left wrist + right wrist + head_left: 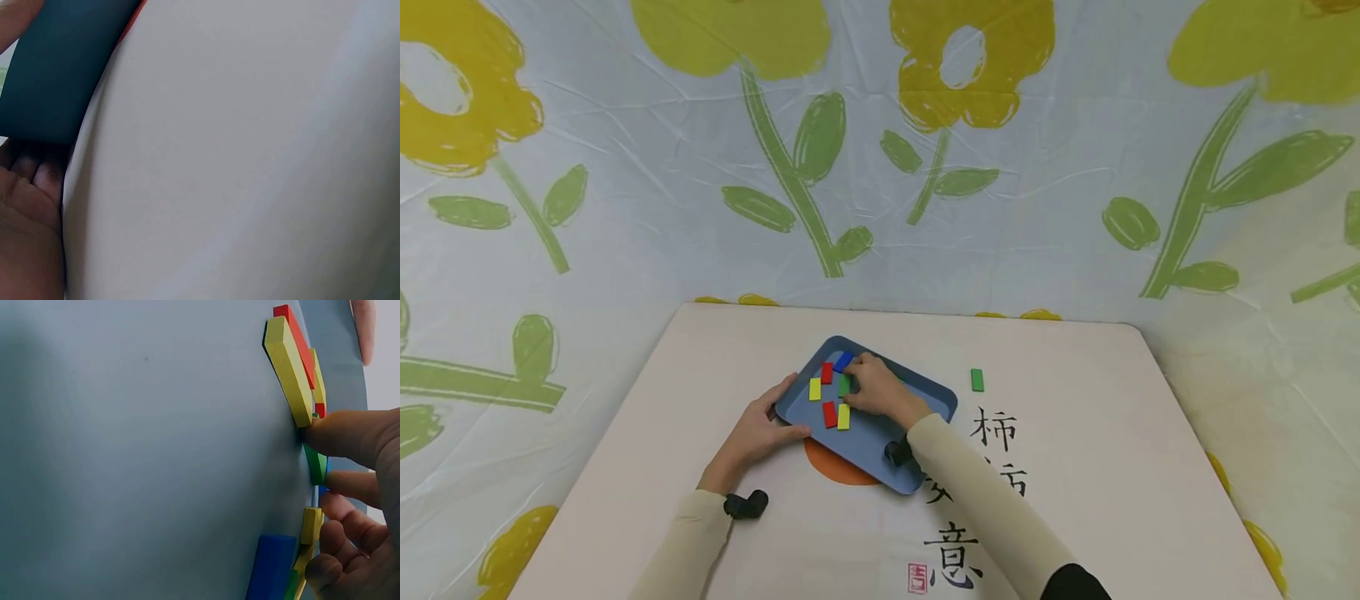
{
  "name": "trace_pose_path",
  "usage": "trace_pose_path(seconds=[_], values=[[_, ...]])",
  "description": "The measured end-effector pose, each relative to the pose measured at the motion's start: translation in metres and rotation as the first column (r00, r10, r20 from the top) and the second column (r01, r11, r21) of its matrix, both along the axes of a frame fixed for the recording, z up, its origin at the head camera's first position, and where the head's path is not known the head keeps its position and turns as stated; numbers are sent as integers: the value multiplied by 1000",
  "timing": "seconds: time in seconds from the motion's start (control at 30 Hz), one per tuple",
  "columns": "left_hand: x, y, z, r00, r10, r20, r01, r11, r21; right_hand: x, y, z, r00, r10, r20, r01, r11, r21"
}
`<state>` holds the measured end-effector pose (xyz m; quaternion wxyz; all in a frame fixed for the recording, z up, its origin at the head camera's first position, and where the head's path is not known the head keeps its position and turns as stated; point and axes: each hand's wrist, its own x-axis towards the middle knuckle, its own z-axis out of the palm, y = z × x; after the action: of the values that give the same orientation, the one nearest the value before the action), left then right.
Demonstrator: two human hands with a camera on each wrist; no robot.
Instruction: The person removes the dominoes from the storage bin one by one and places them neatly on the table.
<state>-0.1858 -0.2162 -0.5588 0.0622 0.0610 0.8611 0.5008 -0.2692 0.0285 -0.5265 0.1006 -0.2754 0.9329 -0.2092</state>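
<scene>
My left hand (758, 432) grips the left corner of a blue-grey tray (880, 468), thumb over the rim and fingers under it. Inside the tray, my right hand (883, 390) pinches a small green block (314, 464) between thumb and forefinger. Around it lie a blue block (843, 362), a red block (827, 372) and a yellow block (815, 389). Just nearer are another red block (830, 414) and a second yellow block (844, 417), whose end is right at my thumb. More blocks, one of them blue (270, 569), are mostly hidden by the right hand in the head view.
A lone green block (977, 380) lies on the table beyond the tray's right side. The pale table covering (1075, 467) carries black printed characters and an orange printed shape (842, 467), partly under the tray. Flower-patterned cloth (1037, 250) hangs behind and beside the table.
</scene>
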Motion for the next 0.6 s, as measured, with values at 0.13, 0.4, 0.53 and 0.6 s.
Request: trace_pose_path(seconds=[0.13, 0.4, 0.53, 0.6], values=[[0, 0, 0, 1000, -1, 0, 1, 1000, 0, 0, 1, -1, 1000, -15, 17, 15, 1000, -17], [-1, 0, -1, 1000, -6, -4, 6, 1000, 4, -2, 2, 0, 1000, -6, 23, 8, 995, -101], [0, 0, -1, 1000, -7, 5, 7, 1000, 4, 0, 5, 5, 1000, -4, 24, 8, 985, -170], [0, 0, -1, 1000, -4, 7, 4, 1000, -2, 1, 8, 9, 1000, -2, 30, 8, 982, -191]])
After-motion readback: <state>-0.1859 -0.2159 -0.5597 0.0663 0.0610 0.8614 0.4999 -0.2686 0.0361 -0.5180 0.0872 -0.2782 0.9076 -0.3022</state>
